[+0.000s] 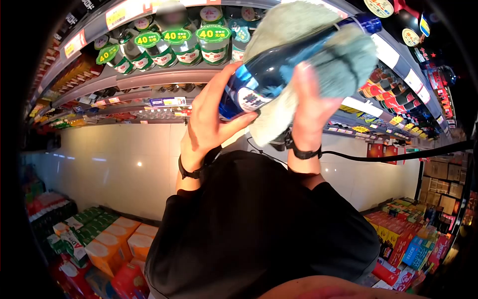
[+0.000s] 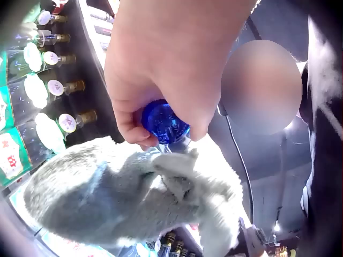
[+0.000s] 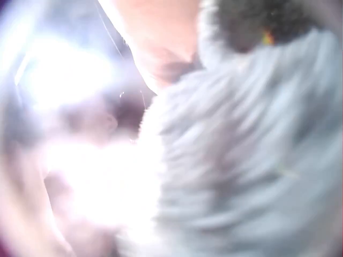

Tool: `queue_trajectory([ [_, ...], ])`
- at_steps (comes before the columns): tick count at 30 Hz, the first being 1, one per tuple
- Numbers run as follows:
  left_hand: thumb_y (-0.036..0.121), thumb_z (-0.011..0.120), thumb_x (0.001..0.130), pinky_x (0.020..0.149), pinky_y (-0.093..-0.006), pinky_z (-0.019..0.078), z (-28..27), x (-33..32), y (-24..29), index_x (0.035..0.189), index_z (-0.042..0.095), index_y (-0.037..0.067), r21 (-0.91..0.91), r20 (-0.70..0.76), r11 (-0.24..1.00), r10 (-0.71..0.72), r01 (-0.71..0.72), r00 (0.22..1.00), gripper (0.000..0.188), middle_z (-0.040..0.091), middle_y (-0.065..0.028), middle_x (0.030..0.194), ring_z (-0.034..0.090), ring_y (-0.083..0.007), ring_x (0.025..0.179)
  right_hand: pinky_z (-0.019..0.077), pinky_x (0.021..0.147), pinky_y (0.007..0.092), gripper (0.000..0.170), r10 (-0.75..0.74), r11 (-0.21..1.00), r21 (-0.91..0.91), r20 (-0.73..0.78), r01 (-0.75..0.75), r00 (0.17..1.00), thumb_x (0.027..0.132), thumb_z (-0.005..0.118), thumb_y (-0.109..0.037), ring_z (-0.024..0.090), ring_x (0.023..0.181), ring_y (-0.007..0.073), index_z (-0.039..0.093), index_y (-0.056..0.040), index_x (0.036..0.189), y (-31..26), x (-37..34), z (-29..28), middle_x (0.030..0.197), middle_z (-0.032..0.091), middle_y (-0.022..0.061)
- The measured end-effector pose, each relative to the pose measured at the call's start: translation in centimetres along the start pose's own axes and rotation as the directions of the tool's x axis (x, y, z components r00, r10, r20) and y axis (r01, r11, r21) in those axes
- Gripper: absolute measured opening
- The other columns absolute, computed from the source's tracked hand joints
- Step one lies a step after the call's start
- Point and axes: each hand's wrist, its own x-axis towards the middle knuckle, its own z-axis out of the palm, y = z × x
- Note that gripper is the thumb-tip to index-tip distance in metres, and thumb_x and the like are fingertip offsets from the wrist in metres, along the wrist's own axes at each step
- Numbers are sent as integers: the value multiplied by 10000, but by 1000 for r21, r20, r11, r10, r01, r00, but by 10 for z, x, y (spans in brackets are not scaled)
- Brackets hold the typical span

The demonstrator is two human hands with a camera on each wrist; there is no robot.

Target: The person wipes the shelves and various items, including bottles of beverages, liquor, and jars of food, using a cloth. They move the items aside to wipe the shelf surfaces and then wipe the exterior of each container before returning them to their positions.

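A dark blue glass bottle [image 1: 264, 72] is tilted, its capped neck up to the right. The left hand [image 1: 209, 112] grips its base end; in the left wrist view the left hand's fingers [image 2: 128, 128] curl round the blue glass end [image 2: 163, 120]. Around the bottle's upper part lies a fluffy grey-white cloth [image 1: 348, 62], which hangs below the left hand in the left wrist view [image 2: 107, 198]. The right hand [image 1: 313, 104] holds the cloth against the bottle, thumb on the near side, other fingers hidden. Blurred cloth [image 3: 241, 150] fills much of the right wrist view.
Shelves hold clear bottles [image 1: 214, 50] with green tags at the upper left and red-labelled bottles [image 1: 393, 92] at the right. Stacked boxes [image 1: 112, 244] stand behind on both sides. A black cable [image 1: 398, 155] runs from near the right wrist to the right edge.
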Motion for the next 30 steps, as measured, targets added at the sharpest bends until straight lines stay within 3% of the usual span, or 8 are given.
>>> queue_trajectory([
  [3, 154, 838, 747, 1013, -375, 474, 4, -9, -13, 1418, 447, -50, -212, 131, 971, -81, 108, 988, 802, 616, -220, 1301, 625, -335, 1206, 526, 795, 299, 500, 154, 978, 163, -160, -127, 975, 865, 744, -157, 638, 964, 167, 560, 13, 1297, -15, 27, 1, 1066, 666, 98],
  [7, 141, 816, 755, 999, -355, 474, 16, -10, -21, 1417, 450, -42, -295, 65, 942, -145, 158, 987, 778, 626, -213, 1291, 629, -279, 1190, 560, 836, 311, 287, -357, 700, -560, 263, 443, 896, 854, 768, -49, 683, 907, 167, 671, 34, 1111, 4, 10, -14, 1000, 710, 97],
  [11, 145, 812, 759, 896, -403, 525, 7, 5, -13, 1418, 457, -22, 158, -32, 986, 65, -59, 997, 768, 608, -225, 1219, 643, -385, 1071, 558, 869, 304, 290, 262, 960, 73, 122, -272, 957, 819, 767, 57, 666, 925, 140, 684, 27, 1095, 8, -23, 9, 1008, 713, 71],
  [15, 99, 769, 742, 755, -401, 553, 7, 16, -27, 1354, 606, 101, 536, -111, 813, 337, -230, 935, 634, 606, -183, 1121, 645, -341, 946, 522, 935, 316, 474, 477, 876, -20, 197, -483, 857, 836, 749, 52, 626, 1049, 152, 557, 17, 1267, 26, -48, 11, 1171, 643, 71],
  [21, 91, 800, 686, 646, -355, 548, 11, 17, -20, 1272, 690, 160, 526, -94, 806, 374, -272, 923, 601, 642, -129, 1036, 661, -275, 819, 518, 888, 285, 323, 385, 890, 249, 36, -381, 922, 884, 734, -24, 640, 974, 126, 629, 8, 1188, 20, -32, 11, 1085, 676, 49],
  [25, 132, 880, 661, 725, -345, 558, 8, 14, -16, 1330, 611, 15, 122, -32, 979, 170, -165, 985, 730, 666, -160, 1015, 679, -288, 845, 545, 879, 310, 353, 556, 829, 222, -239, -512, 796, 858, 735, -28, 675, 951, 175, 628, 34, 1189, 0, -5, -5, 1119, 688, 101],
  [27, 309, 805, 762, 892, -343, 535, 12, 3, -34, 1360, 523, -84, -284, 72, 959, 11, 10, 997, 769, 683, -166, 1121, 692, -260, 977, 511, 987, 384, 450, 596, 752, 430, -119, -500, 794, 953, 594, -299, 666, 1048, 257, 600, 6, 1283, -15, 8, -6, 1133, 692, 135],
  [30, 473, 667, 869, 892, -337, 528, 20, -15, -40, 1356, 498, -95, -768, 278, 559, -148, 312, 949, 767, 659, -169, 1146, 673, -250, 999, 499, 1000, 384, 475, 540, 788, 367, -25, -494, 842, 942, 603, -285, 654, 1071, 256, 574, 15, 1309, -23, 8, -8, 1158, 681, 136],
])
